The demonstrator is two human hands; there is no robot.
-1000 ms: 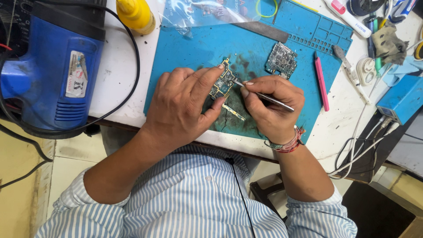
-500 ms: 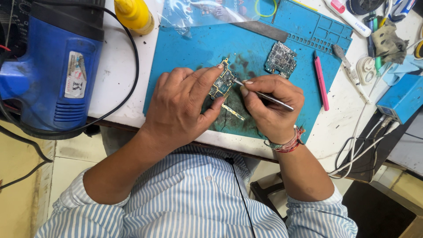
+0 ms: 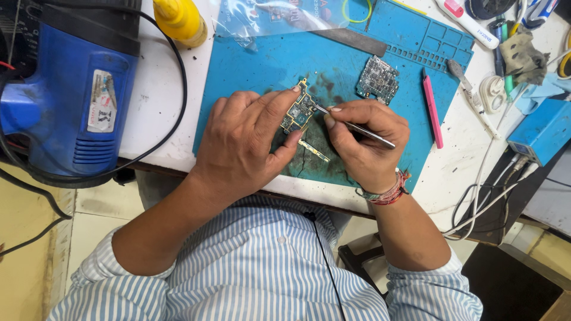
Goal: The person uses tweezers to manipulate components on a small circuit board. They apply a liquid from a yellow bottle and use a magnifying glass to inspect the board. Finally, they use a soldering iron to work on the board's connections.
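- Here, a white worktop [image 3: 159,101] fills the upper half of the frame, its near edge dark and worn; below it at lower left shows a pale tiled floor [image 3: 35,238].
- A blue rubbery mat [image 3: 250,65] lies flat across the upper middle of the worktop, moulded with small compartments along its top right edge and smudged dark near the bottom centre.
- A bulky blue plastic machine [image 3: 71,101] with ribbed vents sits at the upper left, a black cable [image 3: 172,113] looping around it over the white surface.
- The left hand [image 3: 238,148], in the centre of the frame, pinches a small green circuit board [image 3: 297,113] between thumb and forefinger, holding it tilted just above the stained part of the mat.
- The right hand [image 3: 366,145], just right of centre, has its fingers closed around thin metal tweezers [image 3: 357,126], whose tip touches the board's right edge; a red woven thread band [image 3: 386,193] circles the wrist.
- A yellow plastic bottle [image 3: 178,21] stands at the top edge, left of the mat.
- A second, squarer circuit board [image 3: 377,79] lies flat on the mat, up and right of the hands.
- A slim pink stick [image 3: 432,110] lies lengthwise on the mat's right side.
- A thin gold strip [image 3: 313,150] rests on the mat between the two hands.
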